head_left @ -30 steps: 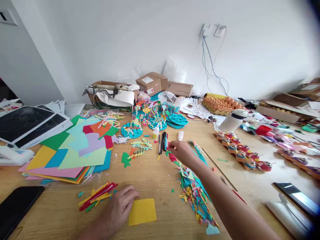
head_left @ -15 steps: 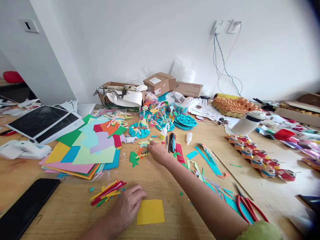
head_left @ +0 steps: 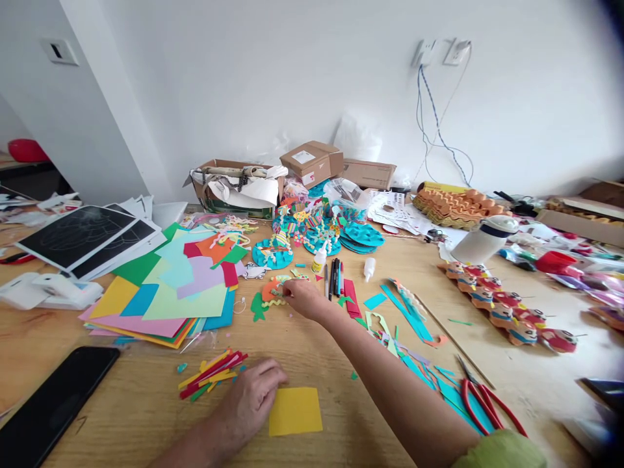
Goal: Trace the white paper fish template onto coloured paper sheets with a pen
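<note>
My right hand (head_left: 301, 299) reaches far across the wooden table (head_left: 322, 354) and pinches an orange paper cutout with a wavy yellow-green strip (head_left: 271, 290), lifting it slightly. A green paper shape (head_left: 257, 305) lies just left of it. My left hand (head_left: 253, 398) rests near the table's front edge, fingers curled down on the left edge of a yellow paper square (head_left: 295, 411). A bundle of coloured paper strips (head_left: 212, 375) lies just left of that hand.
A stack of coloured paper sheets (head_left: 168, 296) lies at the left, a black phone (head_left: 51, 406) at the near left. Markers (head_left: 334, 277), glue bottles (head_left: 369, 268), teal paper discs (head_left: 319, 237), paper scraps (head_left: 407, 338) and red-handled scissors (head_left: 487, 400) fill the middle and right. Boxes (head_left: 312, 162) line the wall.
My right hand swung from the right side of the markers to the left, then closed on the orange cutout and raised it. The camera view shifted left. My left hand stayed on the yellow square.
</note>
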`<act>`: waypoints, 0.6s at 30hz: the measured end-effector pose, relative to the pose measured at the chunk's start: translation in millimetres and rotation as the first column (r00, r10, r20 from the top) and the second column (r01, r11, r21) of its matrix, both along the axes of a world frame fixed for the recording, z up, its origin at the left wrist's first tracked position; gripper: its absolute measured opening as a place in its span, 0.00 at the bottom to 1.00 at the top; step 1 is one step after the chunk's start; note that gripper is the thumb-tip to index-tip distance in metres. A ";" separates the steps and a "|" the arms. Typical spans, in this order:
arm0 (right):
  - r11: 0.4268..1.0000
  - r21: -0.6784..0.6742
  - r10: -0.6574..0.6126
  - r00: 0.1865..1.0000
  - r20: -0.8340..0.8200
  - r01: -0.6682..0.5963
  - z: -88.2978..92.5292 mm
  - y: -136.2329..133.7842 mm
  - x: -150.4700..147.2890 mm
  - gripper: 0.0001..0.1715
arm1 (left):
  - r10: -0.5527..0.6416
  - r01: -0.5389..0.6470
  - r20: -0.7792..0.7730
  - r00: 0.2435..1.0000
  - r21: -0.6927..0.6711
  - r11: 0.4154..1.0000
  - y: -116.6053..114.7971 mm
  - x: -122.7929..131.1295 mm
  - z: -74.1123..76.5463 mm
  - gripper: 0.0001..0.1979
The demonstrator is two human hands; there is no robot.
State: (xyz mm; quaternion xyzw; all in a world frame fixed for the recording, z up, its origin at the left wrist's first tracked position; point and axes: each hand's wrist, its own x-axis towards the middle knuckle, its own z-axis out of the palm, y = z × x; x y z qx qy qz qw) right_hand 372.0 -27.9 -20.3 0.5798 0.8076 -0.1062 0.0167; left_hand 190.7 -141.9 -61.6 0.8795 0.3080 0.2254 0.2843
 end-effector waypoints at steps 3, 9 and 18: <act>1.000 -0.024 0.009 1.000 -0.007 -0.009 -3.0 -1.4 -3.9 0.13 | -0.003 0.003 0.002 1.000 0.001 1.000 -0.2 0.1 1.4 0.19; 1.000 -0.013 -0.007 1.000 -0.021 0.007 3.3 -9.0 -9.9 0.11 | 0.001 -0.001 0.000 1.000 0.001 1.000 0.3 -0.4 -3.2 0.19; 0.957 0.131 -0.245 0.963 -0.115 0.259 49.9 -67.9 61.6 0.08 | 0.018 -0.018 0.012 1.000 -0.006 1.000 0.4 -3.0 -2.7 0.16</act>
